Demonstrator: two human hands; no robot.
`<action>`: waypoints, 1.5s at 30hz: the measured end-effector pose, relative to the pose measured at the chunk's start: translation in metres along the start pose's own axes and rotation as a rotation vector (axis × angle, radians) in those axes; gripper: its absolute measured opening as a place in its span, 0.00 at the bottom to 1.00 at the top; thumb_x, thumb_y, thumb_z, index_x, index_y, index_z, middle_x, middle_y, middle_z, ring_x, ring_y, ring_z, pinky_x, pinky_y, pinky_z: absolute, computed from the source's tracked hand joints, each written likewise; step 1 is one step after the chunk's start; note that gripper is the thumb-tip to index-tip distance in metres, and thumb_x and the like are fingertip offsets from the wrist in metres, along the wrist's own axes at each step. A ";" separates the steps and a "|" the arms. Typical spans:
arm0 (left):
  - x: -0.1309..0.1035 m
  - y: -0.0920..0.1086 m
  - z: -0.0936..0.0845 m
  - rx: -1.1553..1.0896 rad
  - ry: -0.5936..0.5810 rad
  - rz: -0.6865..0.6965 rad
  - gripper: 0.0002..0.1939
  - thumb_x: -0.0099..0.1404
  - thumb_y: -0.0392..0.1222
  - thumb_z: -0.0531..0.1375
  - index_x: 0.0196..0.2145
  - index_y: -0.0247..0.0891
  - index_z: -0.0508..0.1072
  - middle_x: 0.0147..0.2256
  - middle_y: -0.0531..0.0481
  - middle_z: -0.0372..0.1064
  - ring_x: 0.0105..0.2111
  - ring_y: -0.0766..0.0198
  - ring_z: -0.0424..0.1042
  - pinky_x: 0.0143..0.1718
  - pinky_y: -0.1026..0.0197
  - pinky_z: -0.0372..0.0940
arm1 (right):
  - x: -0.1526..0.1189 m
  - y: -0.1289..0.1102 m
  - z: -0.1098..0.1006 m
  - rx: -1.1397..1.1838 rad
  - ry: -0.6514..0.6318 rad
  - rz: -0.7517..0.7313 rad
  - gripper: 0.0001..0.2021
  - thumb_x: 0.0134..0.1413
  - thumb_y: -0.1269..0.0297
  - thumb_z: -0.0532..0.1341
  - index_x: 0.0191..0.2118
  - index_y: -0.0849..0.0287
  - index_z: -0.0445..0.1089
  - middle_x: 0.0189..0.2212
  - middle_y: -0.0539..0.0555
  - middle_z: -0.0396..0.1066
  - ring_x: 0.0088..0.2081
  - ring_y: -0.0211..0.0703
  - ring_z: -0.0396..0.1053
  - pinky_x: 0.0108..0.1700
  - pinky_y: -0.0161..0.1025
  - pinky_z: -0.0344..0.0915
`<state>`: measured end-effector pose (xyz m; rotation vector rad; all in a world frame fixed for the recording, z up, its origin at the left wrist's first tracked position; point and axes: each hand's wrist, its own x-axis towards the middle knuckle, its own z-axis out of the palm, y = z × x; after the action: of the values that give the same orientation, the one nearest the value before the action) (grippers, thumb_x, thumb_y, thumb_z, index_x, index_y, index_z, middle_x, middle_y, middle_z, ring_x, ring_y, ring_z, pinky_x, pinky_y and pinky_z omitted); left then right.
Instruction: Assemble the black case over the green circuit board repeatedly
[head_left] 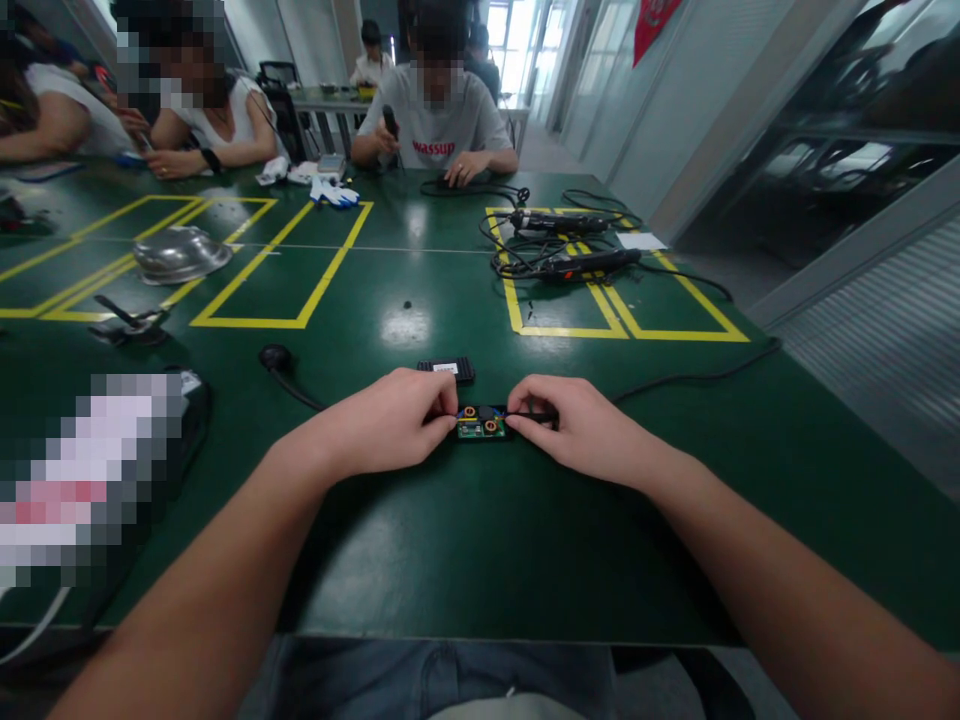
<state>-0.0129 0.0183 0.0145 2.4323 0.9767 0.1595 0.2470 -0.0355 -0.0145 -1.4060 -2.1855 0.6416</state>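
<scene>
An open black case (480, 438) lies on the green table in front of me, its green circuit board (480, 428) showing copper-wound coils and coloured wires. At the left end of the case my left hand (405, 420) is closed in a pinch; its fingertips hide what is between them. My right hand (566, 425) pinches a black cable (541, 416) at the right end. Just beyond the case sits a ribbed black cover (457, 370) with a white label. A cable with a round black plug (276, 358) runs in behind my left hand.
Black corded tools (585, 262) lie within yellow tape at the far right. A metal bowl (181, 255), a dark metal piece (131, 322) and gloves (334, 192) are farther left. Near left stands a blurred-out object (82, 470) with a white cable. Several people sit across the table.
</scene>
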 end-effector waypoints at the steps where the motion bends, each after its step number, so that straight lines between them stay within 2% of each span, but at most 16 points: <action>1: -0.001 0.000 -0.002 -0.021 0.013 0.010 0.02 0.70 0.36 0.61 0.39 0.42 0.72 0.30 0.53 0.77 0.29 0.59 0.75 0.34 0.58 0.64 | 0.000 0.000 -0.001 0.011 -0.002 0.005 0.03 0.65 0.64 0.65 0.39 0.55 0.75 0.31 0.51 0.75 0.32 0.43 0.69 0.36 0.40 0.65; 4: -0.002 -0.002 -0.006 -0.057 0.021 0.025 0.04 0.68 0.34 0.62 0.39 0.41 0.73 0.31 0.53 0.78 0.30 0.60 0.76 0.35 0.59 0.65 | 0.000 0.001 -0.004 0.024 -0.014 0.015 0.03 0.65 0.64 0.66 0.39 0.55 0.76 0.30 0.51 0.75 0.31 0.42 0.69 0.34 0.40 0.64; 8: -0.001 -0.004 -0.007 -0.037 -0.030 -0.007 0.05 0.68 0.34 0.63 0.33 0.41 0.75 0.29 0.53 0.78 0.28 0.60 0.76 0.34 0.59 0.64 | 0.000 0.005 -0.005 0.033 -0.030 0.015 0.03 0.64 0.67 0.66 0.39 0.55 0.78 0.31 0.51 0.77 0.31 0.42 0.70 0.34 0.39 0.65; 15: 0.004 -0.011 -0.007 -0.037 -0.034 -0.040 0.06 0.66 0.32 0.66 0.32 0.40 0.81 0.31 0.53 0.81 0.30 0.62 0.78 0.35 0.61 0.65 | 0.001 0.012 -0.006 0.046 -0.010 -0.011 0.03 0.64 0.67 0.68 0.36 0.55 0.79 0.37 0.53 0.82 0.39 0.47 0.77 0.43 0.44 0.69; 18: 0.004 -0.014 -0.008 0.008 -0.021 0.007 0.07 0.65 0.32 0.66 0.32 0.41 0.82 0.33 0.52 0.81 0.33 0.61 0.78 0.37 0.60 0.67 | 0.001 0.011 -0.006 0.077 -0.016 0.026 0.03 0.64 0.66 0.68 0.36 0.55 0.79 0.36 0.53 0.82 0.37 0.46 0.76 0.41 0.43 0.70; 20: 0.005 -0.014 -0.006 0.045 0.041 0.072 0.06 0.66 0.35 0.66 0.32 0.41 0.83 0.39 0.48 0.81 0.39 0.58 0.80 0.44 0.57 0.71 | 0.001 0.009 -0.005 0.104 -0.025 0.051 0.03 0.64 0.65 0.68 0.36 0.54 0.79 0.35 0.52 0.82 0.35 0.45 0.76 0.40 0.42 0.70; 22: 0.008 -0.015 0.000 0.079 0.176 0.106 0.06 0.69 0.39 0.64 0.38 0.40 0.84 0.47 0.44 0.80 0.48 0.52 0.79 0.54 0.51 0.73 | 0.001 0.008 -0.004 0.107 -0.022 0.045 0.03 0.63 0.66 0.66 0.37 0.54 0.78 0.34 0.52 0.80 0.35 0.45 0.75 0.39 0.42 0.71; 25: 0.014 -0.017 0.011 0.133 0.405 0.018 0.21 0.71 0.39 0.62 0.60 0.38 0.78 0.57 0.39 0.77 0.59 0.46 0.75 0.63 0.44 0.70 | 0.000 0.008 0.000 0.102 0.011 0.020 0.03 0.63 0.67 0.64 0.40 0.54 0.75 0.35 0.53 0.80 0.36 0.46 0.75 0.41 0.43 0.72; 26: 0.015 -0.019 0.015 0.162 0.424 -0.026 0.25 0.71 0.40 0.63 0.65 0.38 0.74 0.60 0.38 0.76 0.62 0.45 0.73 0.65 0.43 0.69 | 0.000 0.008 0.002 0.106 0.027 0.019 0.05 0.63 0.67 0.64 0.44 0.54 0.75 0.36 0.53 0.80 0.37 0.46 0.75 0.42 0.44 0.72; 28: 0.018 -0.022 0.021 0.201 0.379 -0.078 0.31 0.72 0.40 0.64 0.70 0.38 0.69 0.62 0.37 0.76 0.63 0.44 0.73 0.65 0.42 0.69 | -0.001 0.010 0.004 0.115 0.050 0.026 0.14 0.62 0.67 0.64 0.53 0.53 0.71 0.38 0.54 0.80 0.38 0.47 0.75 0.44 0.46 0.73; 31: 0.020 -0.024 0.022 0.185 0.308 -0.107 0.31 0.73 0.41 0.64 0.71 0.39 0.68 0.58 0.39 0.80 0.59 0.45 0.77 0.62 0.43 0.71 | -0.002 0.011 0.007 0.109 0.071 0.029 0.25 0.60 0.67 0.64 0.62 0.52 0.65 0.44 0.55 0.80 0.39 0.48 0.75 0.46 0.48 0.73; 33: 0.018 -0.020 0.020 0.126 0.324 -0.067 0.29 0.73 0.42 0.64 0.69 0.39 0.71 0.55 0.40 0.81 0.56 0.47 0.79 0.61 0.44 0.72 | -0.003 0.011 0.006 0.105 0.082 0.021 0.30 0.58 0.69 0.64 0.65 0.52 0.62 0.49 0.57 0.78 0.40 0.48 0.75 0.46 0.48 0.73; 36: 0.013 -0.010 0.015 0.017 0.323 0.084 0.26 0.70 0.43 0.66 0.64 0.37 0.75 0.56 0.41 0.81 0.53 0.50 0.80 0.60 0.47 0.73 | -0.005 0.010 0.003 0.105 0.077 0.000 0.36 0.53 0.70 0.64 0.68 0.52 0.59 0.55 0.60 0.75 0.43 0.50 0.74 0.45 0.48 0.73; 39: 0.009 0.000 0.013 0.002 0.253 0.190 0.22 0.68 0.42 0.66 0.59 0.39 0.79 0.51 0.43 0.82 0.50 0.50 0.81 0.56 0.48 0.74 | -0.005 0.008 0.001 0.102 0.053 -0.041 0.36 0.50 0.72 0.64 0.67 0.53 0.62 0.56 0.61 0.75 0.45 0.53 0.74 0.47 0.50 0.73; 45: 0.008 0.003 0.016 0.043 0.180 0.196 0.20 0.66 0.41 0.67 0.55 0.41 0.80 0.49 0.44 0.82 0.48 0.50 0.81 0.54 0.49 0.74 | -0.004 0.009 0.004 0.100 0.049 -0.085 0.29 0.54 0.70 0.66 0.63 0.53 0.69 0.52 0.58 0.78 0.46 0.53 0.75 0.51 0.51 0.74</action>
<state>-0.0010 0.0152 0.0013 2.5857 0.8213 0.4364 0.2523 -0.0367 -0.0232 -1.2581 -2.1321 0.6685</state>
